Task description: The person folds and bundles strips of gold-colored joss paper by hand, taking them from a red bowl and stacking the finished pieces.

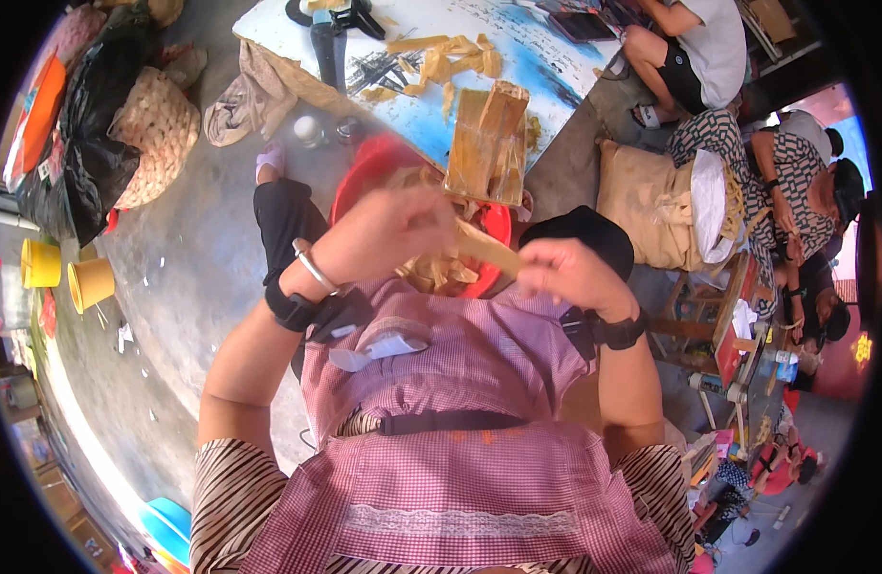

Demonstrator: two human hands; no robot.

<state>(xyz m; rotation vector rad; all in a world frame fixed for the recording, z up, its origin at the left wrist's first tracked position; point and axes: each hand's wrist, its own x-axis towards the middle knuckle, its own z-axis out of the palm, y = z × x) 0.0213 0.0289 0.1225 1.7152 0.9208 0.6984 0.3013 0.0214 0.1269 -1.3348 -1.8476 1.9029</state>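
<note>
A flat tan strip (487,249) is stretched between my two hands. My left hand (401,222), blurred and wearing a silver bangle, pinches its left end. At the other end, the fingers of my right hand (574,276) close on the strip. Below it, a red basin (355,172) holds a heap of crumpled tan strips (441,276); my left hand and forearm cover part of it. Just beyond my hands, a brown block (484,143) with a shiny clear wrapping rests at the corner of a paint-marked white table (405,125).
More tan strips (448,61) and a black tool (330,50) lie on the table. A stuffed tan sack (642,201) stands at right, near a wooden stool (721,316) and seated people (792,186). Yellow buckets (89,283) and a black plastic bag (89,136) are at left.
</note>
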